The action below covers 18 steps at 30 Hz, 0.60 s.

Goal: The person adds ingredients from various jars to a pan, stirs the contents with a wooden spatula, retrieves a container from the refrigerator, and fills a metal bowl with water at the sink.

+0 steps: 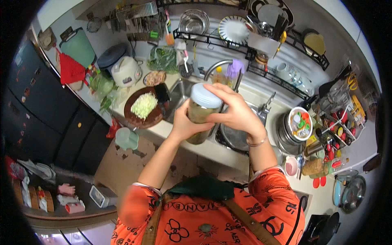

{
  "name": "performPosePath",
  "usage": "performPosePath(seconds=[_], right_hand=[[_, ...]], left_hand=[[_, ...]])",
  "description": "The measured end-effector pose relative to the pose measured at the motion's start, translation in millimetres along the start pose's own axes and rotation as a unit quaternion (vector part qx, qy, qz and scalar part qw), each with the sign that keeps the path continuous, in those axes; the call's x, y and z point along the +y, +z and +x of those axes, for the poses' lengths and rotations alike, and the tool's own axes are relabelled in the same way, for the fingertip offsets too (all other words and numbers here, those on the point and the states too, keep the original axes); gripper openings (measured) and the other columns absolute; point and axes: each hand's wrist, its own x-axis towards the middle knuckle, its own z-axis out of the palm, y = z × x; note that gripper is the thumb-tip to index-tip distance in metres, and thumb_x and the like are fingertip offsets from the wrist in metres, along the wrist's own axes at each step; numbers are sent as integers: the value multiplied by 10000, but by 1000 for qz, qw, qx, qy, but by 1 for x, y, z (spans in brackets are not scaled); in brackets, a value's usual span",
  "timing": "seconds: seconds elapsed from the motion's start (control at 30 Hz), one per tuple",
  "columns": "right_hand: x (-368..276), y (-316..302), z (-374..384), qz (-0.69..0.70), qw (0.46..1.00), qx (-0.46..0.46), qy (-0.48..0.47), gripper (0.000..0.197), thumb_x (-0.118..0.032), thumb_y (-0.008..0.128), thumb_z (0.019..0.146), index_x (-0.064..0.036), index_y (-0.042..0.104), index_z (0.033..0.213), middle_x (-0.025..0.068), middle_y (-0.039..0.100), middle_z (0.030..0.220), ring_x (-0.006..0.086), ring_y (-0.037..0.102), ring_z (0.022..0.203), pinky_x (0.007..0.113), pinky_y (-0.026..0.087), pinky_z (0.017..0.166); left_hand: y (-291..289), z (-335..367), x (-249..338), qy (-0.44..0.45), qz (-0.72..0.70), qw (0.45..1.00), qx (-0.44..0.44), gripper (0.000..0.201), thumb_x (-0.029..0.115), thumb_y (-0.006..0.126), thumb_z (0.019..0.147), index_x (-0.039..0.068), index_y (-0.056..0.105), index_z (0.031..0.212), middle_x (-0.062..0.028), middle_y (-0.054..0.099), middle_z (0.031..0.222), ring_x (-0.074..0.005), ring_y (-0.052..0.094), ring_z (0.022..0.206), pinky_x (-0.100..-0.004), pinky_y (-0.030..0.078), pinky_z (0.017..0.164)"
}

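A tall clear jar (198,115) with brownish-green contents is held up in front of me, tilted a little, over the counter's front edge by the sink. My left hand (182,125) wraps round the jar's body from the left. My right hand (233,107) grips it from the right, its fingers over the edge of the pale screw lid (205,96) and the thumb against the jar's side. The lid sits on the jar. To the left, a round brown cutting board (131,117) bears a heap of shredded pale green cabbage (144,105), with a dark cleaver (162,93) at its right edge.
Behind the jar lies a double sink (178,90) with a faucet (220,63). A white rice cooker (126,72) and bagged greens (162,59) stand at the back left. At right are a white tub (300,124) of small containers and several bottles. Dish racks (212,40) hang above.
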Motion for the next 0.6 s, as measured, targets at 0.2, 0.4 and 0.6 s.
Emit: performPosePath(seconds=[0.2, 0.4, 0.6], right_hand=[[60, -2, 59, 377, 903, 168, 121, 498, -406, 368, 1062, -25, 485, 1361, 136, 630, 1243, 198, 584, 1176, 337, 440, 1003], [27, -27, 101, 299, 943, 137, -45, 581, -259, 638, 956, 34, 411, 1403, 153, 542, 1347, 231, 506, 1271, 363, 390, 1080], [9, -87, 228, 208, 955, 132, -166, 846, -315, 811, 740, -29, 430, 1438, 188, 526, 1372, 260, 524, 1260, 362, 455, 1012]], left_hand=[[-14, 59, 2, -121, -372, 911, -131, 679, 108, 834, 663, -10, 545, 1266, -92, 649, 1173, -193, 633, 1055, -363, 499, 945], [-45, 136, 29, 54, -99, 993, -27, 684, 141, 885, 632, -10, 571, 1221, -79, 649, 1177, -171, 618, 1074, -347, 482, 959], [-80, 234, 112, 189, -54, 966, -168, 676, 174, 909, 629, 7, 591, 1202, -62, 686, 1059, -177, 656, 959, -352, 515, 902]])
